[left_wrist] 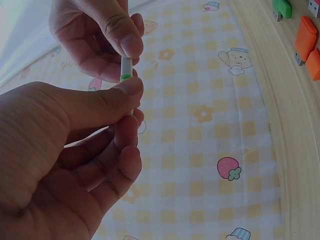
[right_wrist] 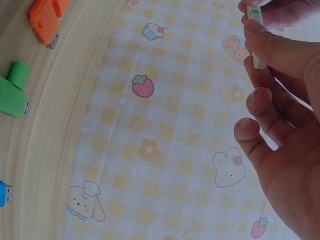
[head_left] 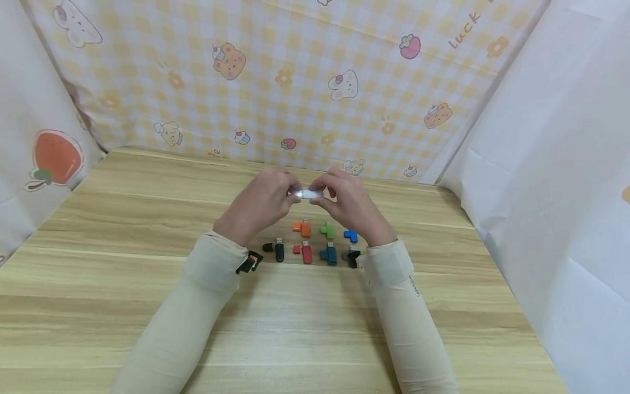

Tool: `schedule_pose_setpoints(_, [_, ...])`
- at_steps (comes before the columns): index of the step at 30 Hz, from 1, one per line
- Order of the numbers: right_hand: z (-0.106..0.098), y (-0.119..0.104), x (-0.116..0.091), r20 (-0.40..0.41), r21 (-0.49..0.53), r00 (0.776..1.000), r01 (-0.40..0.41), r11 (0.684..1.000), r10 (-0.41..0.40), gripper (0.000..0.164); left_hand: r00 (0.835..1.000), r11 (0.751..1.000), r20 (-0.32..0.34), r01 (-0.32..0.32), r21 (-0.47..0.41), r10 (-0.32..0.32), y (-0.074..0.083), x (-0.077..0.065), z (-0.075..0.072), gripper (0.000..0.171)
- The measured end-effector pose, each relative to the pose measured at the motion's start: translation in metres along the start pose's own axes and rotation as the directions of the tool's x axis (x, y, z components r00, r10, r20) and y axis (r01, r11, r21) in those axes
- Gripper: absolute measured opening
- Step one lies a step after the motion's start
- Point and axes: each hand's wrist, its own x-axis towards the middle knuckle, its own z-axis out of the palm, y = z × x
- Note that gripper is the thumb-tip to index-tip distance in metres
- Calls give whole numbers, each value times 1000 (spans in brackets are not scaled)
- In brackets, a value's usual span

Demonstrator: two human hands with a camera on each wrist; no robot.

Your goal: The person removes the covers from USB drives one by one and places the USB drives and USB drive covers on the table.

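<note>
Up in front of me, both hands meet on a slim white USB stick (head_left: 311, 194) with a narrow green band. My left hand (head_left: 266, 200) pinches its left end between thumb and forefinger. The other end is pinched the same way by my right hand (head_left: 350, 201). In the left wrist view the green band (left_wrist: 126, 77) shows between the two thumbs. The right wrist view has the white end (right_wrist: 259, 62) sticking out below my right thumb. The remaining fingers of the right hand are loosely bent. Fingers cover much of the stick.
Below the hands, uncapped USB sticks lie in two rows on the wooden table (head_left: 295, 328): orange (head_left: 306, 229), green (head_left: 330, 231) and blue (head_left: 351, 236) behind; black (head_left: 280, 252), red (head_left: 307, 254) and teal (head_left: 332, 254) in front. A checked cloth (head_left: 295, 109) hangs behind.
</note>
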Motion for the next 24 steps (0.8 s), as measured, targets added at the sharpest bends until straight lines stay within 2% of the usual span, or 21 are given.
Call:
schedule_pose_setpoints(8, [0, 0, 0, 10, -3, 1000, 10, 1000, -10, 18, 1000, 1000, 16, -4, 0, 4, -1, 0, -1, 16])
schedule_pose_setpoints(24, [-2, 0, -1, 13, 24, 1000, -21, 999, 20, 18, 1000, 1000, -18, -21, -13, 21, -2, 1, 1, 13])
